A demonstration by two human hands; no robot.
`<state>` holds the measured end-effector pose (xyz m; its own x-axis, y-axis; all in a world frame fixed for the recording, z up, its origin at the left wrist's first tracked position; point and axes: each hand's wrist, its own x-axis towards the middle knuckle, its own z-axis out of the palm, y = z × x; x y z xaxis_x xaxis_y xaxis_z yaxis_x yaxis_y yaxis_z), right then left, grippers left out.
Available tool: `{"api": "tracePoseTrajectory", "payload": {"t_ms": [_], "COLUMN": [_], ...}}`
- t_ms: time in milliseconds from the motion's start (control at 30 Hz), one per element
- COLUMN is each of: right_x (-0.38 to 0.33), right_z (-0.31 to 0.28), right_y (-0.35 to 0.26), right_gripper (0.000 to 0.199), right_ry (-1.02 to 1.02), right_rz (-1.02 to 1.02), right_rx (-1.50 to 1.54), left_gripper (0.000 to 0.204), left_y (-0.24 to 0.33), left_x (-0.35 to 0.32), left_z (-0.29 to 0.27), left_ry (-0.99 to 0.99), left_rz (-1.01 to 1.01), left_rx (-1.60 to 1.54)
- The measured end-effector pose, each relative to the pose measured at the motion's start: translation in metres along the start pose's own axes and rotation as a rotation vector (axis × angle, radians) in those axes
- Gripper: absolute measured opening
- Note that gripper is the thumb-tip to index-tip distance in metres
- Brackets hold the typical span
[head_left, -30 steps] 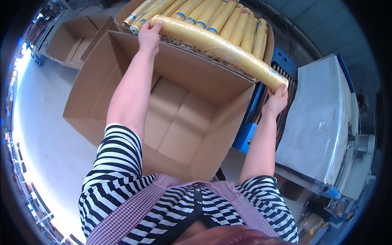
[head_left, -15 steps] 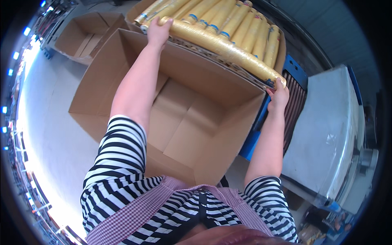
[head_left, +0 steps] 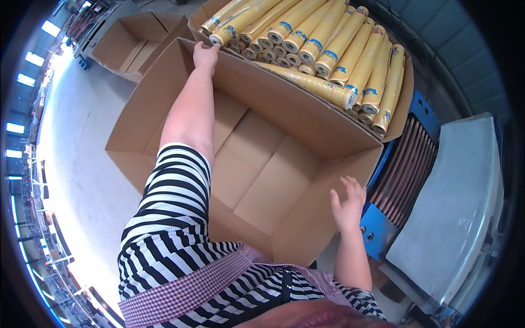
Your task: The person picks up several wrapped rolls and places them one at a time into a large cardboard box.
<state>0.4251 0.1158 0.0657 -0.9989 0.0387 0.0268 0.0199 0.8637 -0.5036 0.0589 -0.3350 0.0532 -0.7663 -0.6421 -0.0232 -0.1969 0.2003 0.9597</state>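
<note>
My left hand (head_left: 206, 54) grips the far rim of the big empty cardboard box (head_left: 257, 158), my right hand (head_left: 347, 205) hovers open near its right corner; light, stiff, best held by rims.

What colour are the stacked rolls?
Yellow, with blue bands near their ends; the rolls show in the head view.

This is looking like a packing floor in a factory or warehouse. Big open cardboard boxes (head_left: 262, 164) are standing on bare concrete (head_left: 82, 164), one holding stacked yellow wrapped rolls (head_left: 322, 49), beside a blue metal frame (head_left: 377, 229)
</note>
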Motion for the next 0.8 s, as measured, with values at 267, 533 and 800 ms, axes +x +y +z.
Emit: {"api": "tracePoseTrajectory", "payload": {"t_ms": [267, 533, 800], "right_x": [-0.030, -0.027, -0.017], "right_z": [0.018, 0.024, 0.033], "right_y": [0.024, 0.020, 0.009], "right_gripper": [0.044, 0.043, 0.047], "right_ry": [0.037, -0.046, -0.136], "right_rz": [0.014, 0.043, -0.023], "right_rx": [-0.193, -0.162, -0.279], "left_gripper": [0.096, 0.085, 0.109], "left_y": [-0.013, -0.013, 0.023], "left_x": [0.078, 0.091, 0.095], "left_z": [0.019, 0.045, 0.142], "left_ry": [-0.024, -0.295, -0.094], "left_rz": [0.493, 0.295, 0.206], "left_rx": [0.616, 0.572, -0.202]}}
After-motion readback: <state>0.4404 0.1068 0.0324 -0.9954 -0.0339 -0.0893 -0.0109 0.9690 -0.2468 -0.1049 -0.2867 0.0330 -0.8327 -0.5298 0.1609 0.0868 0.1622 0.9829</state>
